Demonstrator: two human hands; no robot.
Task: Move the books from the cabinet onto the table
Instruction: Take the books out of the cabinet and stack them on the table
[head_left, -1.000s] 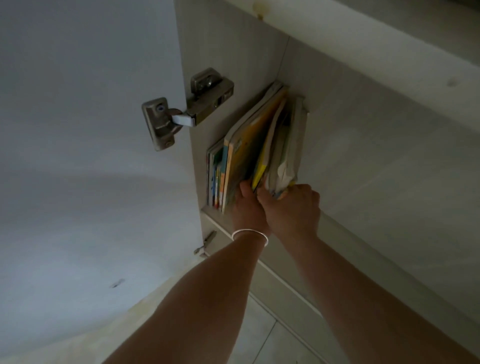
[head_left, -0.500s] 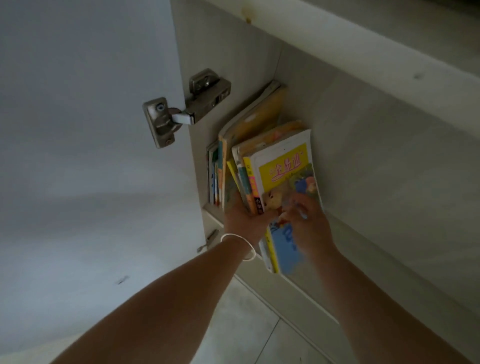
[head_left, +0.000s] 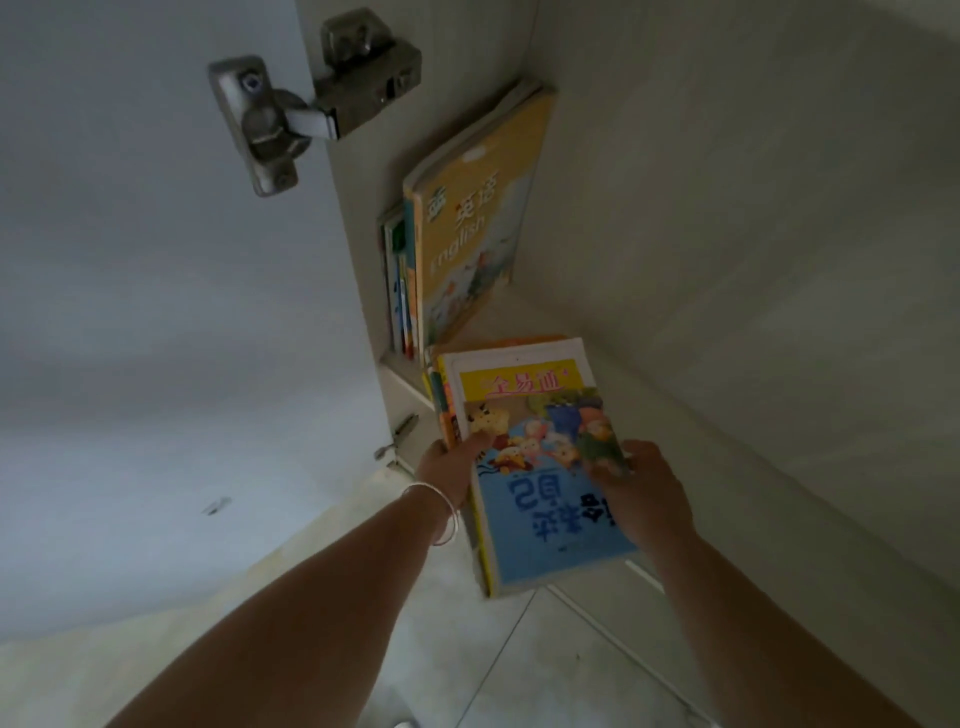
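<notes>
While open, cabinet (head_left: 727, 208) door (head_left: 130, 260) swung left on hinge (head_left: 291, 114). Upright books (head_left: 467, 228) leaning far left inside. Stack of books (head_left: 540, 467) lifted near shelf edge, clamped between left hand (head_left: 449, 467) and right hand (head_left: 644, 493), fingers (head_left: 605, 470) curled over cover. Bracelet (head_left: 441, 512) on left wrist.

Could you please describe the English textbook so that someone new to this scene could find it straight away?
Look inside the open cabinet, below the metal door hinge. A row of books stands against its left wall. The English textbook is the tallest, outermost one, with a yellow cover facing out.
</notes>
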